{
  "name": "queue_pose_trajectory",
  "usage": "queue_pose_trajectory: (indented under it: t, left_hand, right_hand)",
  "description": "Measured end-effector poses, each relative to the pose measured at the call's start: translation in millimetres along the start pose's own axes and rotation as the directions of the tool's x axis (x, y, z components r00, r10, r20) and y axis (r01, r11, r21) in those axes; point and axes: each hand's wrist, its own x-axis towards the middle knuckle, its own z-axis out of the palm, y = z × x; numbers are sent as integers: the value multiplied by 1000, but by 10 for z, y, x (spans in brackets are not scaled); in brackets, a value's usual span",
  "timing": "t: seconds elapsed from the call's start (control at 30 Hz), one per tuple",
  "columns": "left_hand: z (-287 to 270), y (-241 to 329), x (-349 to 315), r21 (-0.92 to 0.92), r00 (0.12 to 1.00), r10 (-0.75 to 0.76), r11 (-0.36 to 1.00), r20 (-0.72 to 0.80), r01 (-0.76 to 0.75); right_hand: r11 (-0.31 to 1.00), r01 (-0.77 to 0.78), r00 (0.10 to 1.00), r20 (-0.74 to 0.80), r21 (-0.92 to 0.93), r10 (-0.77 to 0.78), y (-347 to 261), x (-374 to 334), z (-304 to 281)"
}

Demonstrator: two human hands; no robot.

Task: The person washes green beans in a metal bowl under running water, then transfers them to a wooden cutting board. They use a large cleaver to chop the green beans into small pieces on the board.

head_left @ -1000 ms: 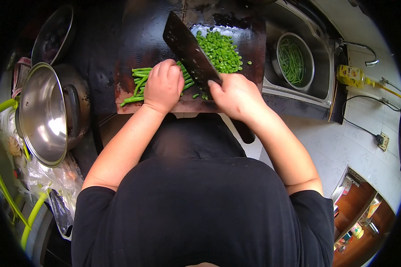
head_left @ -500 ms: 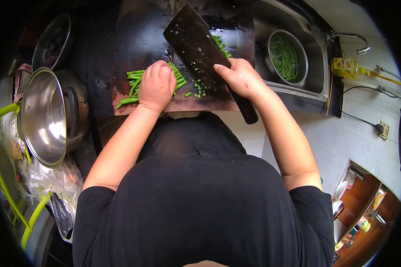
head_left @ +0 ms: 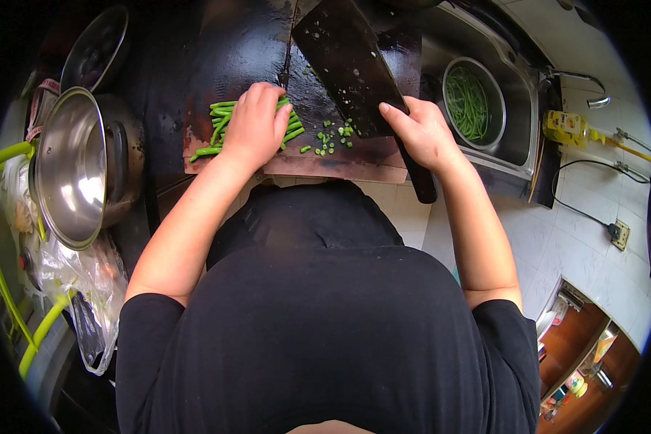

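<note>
My left hand [head_left: 257,129] lies over a bundle of long green beans [head_left: 220,124], its fingers curved across them and pinning them to the dark cutting board [head_left: 249,61]. The bean ends stick out on both sides of the hand. My right hand [head_left: 421,130] is closed round a wide, dark cleaver [head_left: 347,65] near where the blade meets the handle. The blade slants up and to the left, with bits of green stuck to it. Small chopped bean pieces [head_left: 329,137] are scattered between my left hand and the blade.
Right of the board is a metal sink [head_left: 513,141] holding a bowl of long green strands [head_left: 466,105]. A yellow bottle [head_left: 566,129] hangs by the tap. At left stand a steel pot [head_left: 126,166] with a shiny lid or basin [head_left: 69,170] and a plastic bag [head_left: 87,282].
The cleaver and my right hand have moved right, away from the beans, uncovering more chopped pieces. My left hand's fingers have loosened and stretched out a little over the bundle.
</note>
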Motion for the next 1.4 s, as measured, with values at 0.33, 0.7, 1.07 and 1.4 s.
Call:
queue_pose_trajectory:
  t: [0.33,0.7,1.07,1.4]
  left_hand:
    - [-114,475,-178,229,972,147,955,182,-188]
    - [-79,479,-282,323,987,158,934,14,-154]
    - [-389,259,-62,388,995,93,919,-30,-74]
    - [-360,301,-266,299,971,191,927,145,-227]
  right_hand:
    - [988,55,997,-59,145,-47,203,-127,-143]
    - [978,52,999,-21,201,-49,320,-222,-278]
    - [965,63,998,-25,254,-58,355,-250,-291]
    - [944,121,992,-58,306,-108,433,-280,-260]
